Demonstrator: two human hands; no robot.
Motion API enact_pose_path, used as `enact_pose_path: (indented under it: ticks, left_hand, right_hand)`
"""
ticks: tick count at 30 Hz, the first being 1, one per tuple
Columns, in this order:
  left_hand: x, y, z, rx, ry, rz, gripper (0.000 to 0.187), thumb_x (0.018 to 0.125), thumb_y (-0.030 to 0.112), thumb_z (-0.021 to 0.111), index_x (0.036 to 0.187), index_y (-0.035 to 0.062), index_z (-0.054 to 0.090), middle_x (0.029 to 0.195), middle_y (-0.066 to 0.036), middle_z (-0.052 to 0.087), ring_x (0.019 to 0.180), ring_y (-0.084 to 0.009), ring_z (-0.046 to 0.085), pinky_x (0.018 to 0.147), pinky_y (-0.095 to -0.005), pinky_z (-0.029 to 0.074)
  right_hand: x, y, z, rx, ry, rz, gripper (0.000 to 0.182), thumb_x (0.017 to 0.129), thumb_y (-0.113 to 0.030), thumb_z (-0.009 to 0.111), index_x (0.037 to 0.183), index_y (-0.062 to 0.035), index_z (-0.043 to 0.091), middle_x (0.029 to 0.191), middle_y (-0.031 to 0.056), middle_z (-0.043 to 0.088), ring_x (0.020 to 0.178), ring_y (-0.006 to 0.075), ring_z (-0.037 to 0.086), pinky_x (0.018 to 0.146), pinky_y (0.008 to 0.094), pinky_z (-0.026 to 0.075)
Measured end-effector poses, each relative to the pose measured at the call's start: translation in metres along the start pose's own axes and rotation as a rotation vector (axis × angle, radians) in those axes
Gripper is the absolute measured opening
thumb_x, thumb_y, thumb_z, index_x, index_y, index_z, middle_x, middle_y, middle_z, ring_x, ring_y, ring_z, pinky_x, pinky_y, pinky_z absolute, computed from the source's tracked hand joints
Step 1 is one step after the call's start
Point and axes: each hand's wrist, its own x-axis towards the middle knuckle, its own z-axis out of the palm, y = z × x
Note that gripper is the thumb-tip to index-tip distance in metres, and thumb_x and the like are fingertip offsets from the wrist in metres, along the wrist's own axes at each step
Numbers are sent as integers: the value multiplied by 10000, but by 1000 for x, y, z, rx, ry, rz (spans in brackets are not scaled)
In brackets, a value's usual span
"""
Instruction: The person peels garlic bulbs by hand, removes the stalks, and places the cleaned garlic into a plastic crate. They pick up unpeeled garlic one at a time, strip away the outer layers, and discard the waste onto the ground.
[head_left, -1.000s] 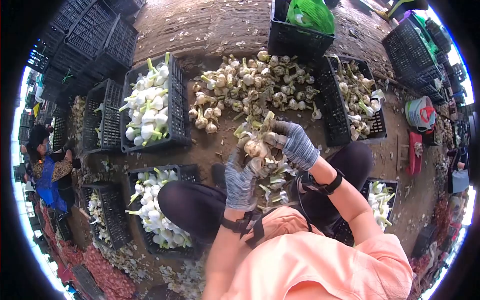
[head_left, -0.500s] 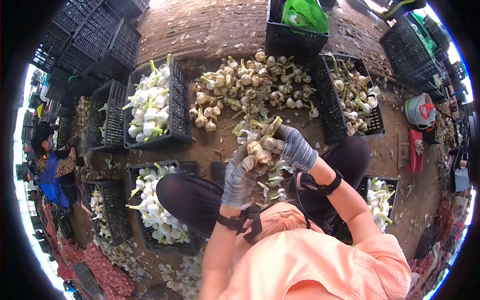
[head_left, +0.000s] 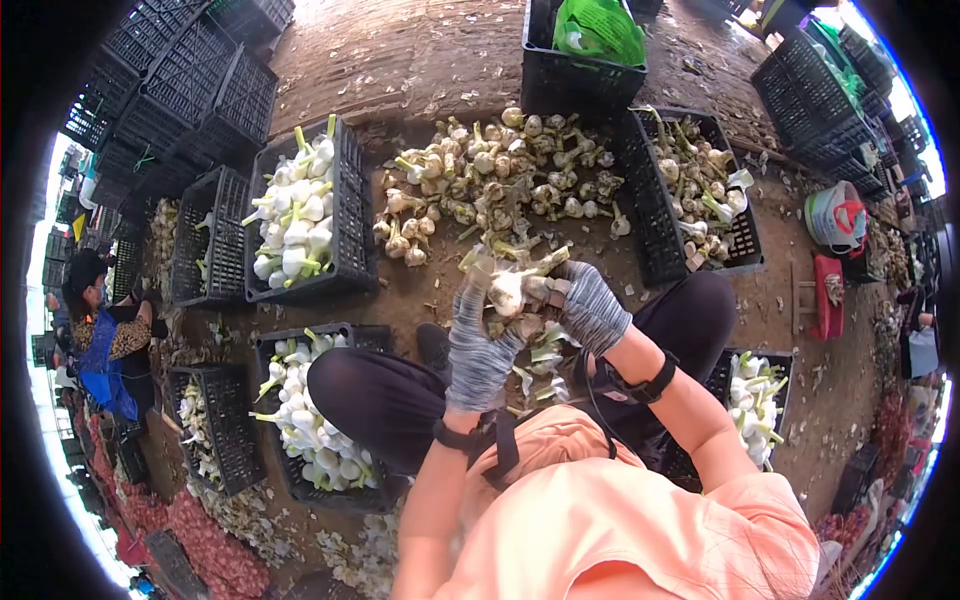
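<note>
A garlic bulb (head_left: 507,293) with its stalk pointing up and right is between my gloved hands in front of my knees. My right hand (head_left: 585,305) is closed round the stalk side of it. My left hand (head_left: 480,335) is against the bulb's left side, its fingertips blurred by motion, so its grip is unclear. Beyond the hands lies a pile of unpeeled garlic (head_left: 500,170) on the ground. Peeled-off skins and leaves (head_left: 545,365) lie below the hands, between my legs.
Crates of white garlic (head_left: 300,215) stand at the left, beside my left knee (head_left: 325,455) and at my right (head_left: 755,400). A crate of unpeeled garlic (head_left: 700,190), a bucket (head_left: 835,220) and a red stool (head_left: 828,297) are rightward. A person (head_left: 105,330) sits far left.
The bulb has turned and shows a whiter surface. My left hand's fingers have moved up along its left side, and the right hand has shifted slightly. The view has moved a little.
</note>
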Motion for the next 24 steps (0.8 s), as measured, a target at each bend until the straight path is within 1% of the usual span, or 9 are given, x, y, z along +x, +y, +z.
enact_pose_path:
  ticks: [4, 6, 7, 11, 14, 16, 18, 19, 24]
  left_hand:
    - [-3, 2, -1, -461, -7, -241, 584, 784, 280, 646, 1253, 33, 400, 1165, -86, 488, 1020, -167, 495, 889, -282, 409]
    - [1, -7, -11, -473, -56, -392, 473, 800, 151, 625, 1217, 30, 436, 1032, -63, 551, 875, -122, 552, 725, -232, 488]
    - [0, -26, -8, -374, -1, -367, 389, 848, 318, 552, 1095, 20, 513, 895, -55, 591, 731, -100, 579, 560, -208, 488]
    - [12, -39, -17, -694, 17, -995, 563, 808, 587, 443, 922, 49, 560, 714, -31, 587, 516, -122, 550, 443, -212, 450]
    - [10, -30, -18, -731, -45, -1024, 556, 812, 587, 440, 911, 59, 585, 710, -17, 575, 541, -101, 537, 467, -203, 443]
    - [7, -25, -7, -614, 98, -746, 462, 797, 483, 560, 926, 41, 598, 772, -22, 561, 643, -88, 540, 562, -206, 450]
    - [11, -21, -7, 0, 160, 61, 350, 770, 282, 660, 986, 16, 583, 850, -32, 538, 748, -91, 530, 658, -221, 444]
    - [7, -14, -10, -7, 58, -13, 309, 732, 115, 687, 991, -7, 572, 906, -40, 529, 800, -116, 533, 699, -242, 443]
    - [10, -13, -18, -3, -119, -212, 235, 785, 151, 648, 954, 0, 589, 865, -20, 569, 793, -104, 542, 674, -231, 459]
  right_hand:
    - [-9, -8, 1, 159, -80, 166, 229, 750, -121, 660, 923, 14, 595, 786, 42, 620, 691, 81, 573, 613, 236, 477]
    - [-9, 5, -1, -187, -29, -8, 230, 749, -99, 656, 951, -7, 598, 816, 52, 630, 699, 80, 572, 620, 233, 473]
    - [-9, 6, -3, -376, -62, -33, 234, 750, -91, 656, 964, -16, 601, 843, 52, 637, 728, 79, 567, 654, 235, 468]
    - [-15, 21, 1, -110, -123, -252, 218, 755, -72, 644, 963, -23, 600, 850, 28, 630, 769, 72, 549, 700, 240, 454]
    - [-13, 31, -4, -182, -35, -202, 195, 760, -66, 634, 949, -27, 599, 847, 21, 620, 752, 80, 545, 691, 245, 456]
    - [-14, 31, -6, -55, -21, -120, 189, 763, -59, 626, 946, -32, 588, 836, 19, 611, 758, 87, 543, 699, 246, 454]
    - [-16, 26, -4, -145, 35, -187, 200, 759, -53, 618, 952, -30, 567, 861, 31, 604, 781, 96, 542, 712, 242, 450]
    - [-20, 22, -2, -144, 42, -201, 205, 753, -45, 613, 948, -31, 553, 900, 41, 591, 799, 102, 539, 730, 240, 446]
    - [-16, 16, -11, -12, -119, -218, 259, 782, -53, 566, 1031, -2, 519, 850, 49, 596, 777, 111, 556, 714, 250, 465]
